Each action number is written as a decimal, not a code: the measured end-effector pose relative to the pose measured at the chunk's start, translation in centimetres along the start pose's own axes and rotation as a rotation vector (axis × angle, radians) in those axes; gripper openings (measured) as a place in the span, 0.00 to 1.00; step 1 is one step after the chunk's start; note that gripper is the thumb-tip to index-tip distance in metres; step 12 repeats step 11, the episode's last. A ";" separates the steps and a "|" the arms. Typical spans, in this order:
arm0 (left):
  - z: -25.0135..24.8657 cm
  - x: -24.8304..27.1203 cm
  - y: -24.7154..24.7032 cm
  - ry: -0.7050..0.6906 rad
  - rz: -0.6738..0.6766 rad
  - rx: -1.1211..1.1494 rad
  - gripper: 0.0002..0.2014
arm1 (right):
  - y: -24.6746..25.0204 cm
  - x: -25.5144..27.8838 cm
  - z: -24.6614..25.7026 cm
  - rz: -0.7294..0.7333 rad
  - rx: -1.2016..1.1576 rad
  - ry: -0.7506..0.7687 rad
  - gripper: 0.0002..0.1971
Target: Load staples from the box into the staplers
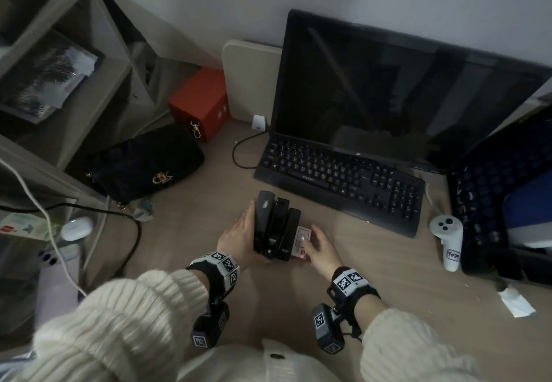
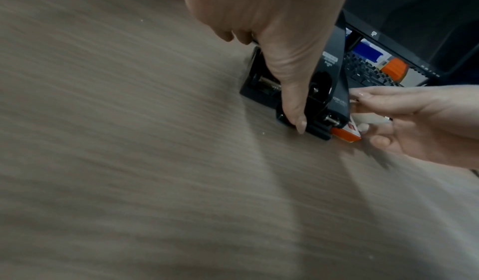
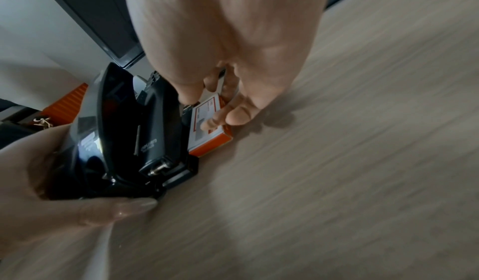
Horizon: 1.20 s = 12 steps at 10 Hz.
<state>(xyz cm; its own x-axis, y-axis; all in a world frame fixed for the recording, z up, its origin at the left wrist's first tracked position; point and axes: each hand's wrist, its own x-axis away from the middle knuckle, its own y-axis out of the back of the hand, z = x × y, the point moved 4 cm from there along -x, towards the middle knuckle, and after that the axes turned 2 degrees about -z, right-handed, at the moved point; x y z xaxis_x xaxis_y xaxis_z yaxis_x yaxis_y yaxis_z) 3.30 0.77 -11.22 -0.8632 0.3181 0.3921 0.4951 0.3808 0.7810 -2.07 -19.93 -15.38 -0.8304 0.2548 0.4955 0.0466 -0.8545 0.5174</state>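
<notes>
**Staple box lies to the right of the stapler row**

Three black staplers (image 1: pixel 276 228) stand side by side on the table (image 1: pixel 373 277), long axes running away from the person. The left hand (image 1: pixel 237 239) cups the leftmost stapler, thumb across the near ends. The staple box (image 1: pixel 302 242) lies flat against the rightmost stapler. The right hand (image 1: pixel 322 247) is nearer: its fingers (image 3: pixel 217 120) curl onto the box; a closed grip is not confirmed.

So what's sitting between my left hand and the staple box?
Three black staplers, side by side, between left hand and staple box; clearest in the head view.
</notes>
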 end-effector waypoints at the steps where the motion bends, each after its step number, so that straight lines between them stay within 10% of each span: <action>1: 0.1 0.0 -0.1 0.011 0.023 0.014 0.72 | 0.0 -0.1 0.3 0.007 0.042 0.006 0.28; 12: -1.2 0.4 1.6 0.053 0.025 -0.053 0.67 | 1.2 -0.3 1.1 0.000 0.019 -0.017 0.26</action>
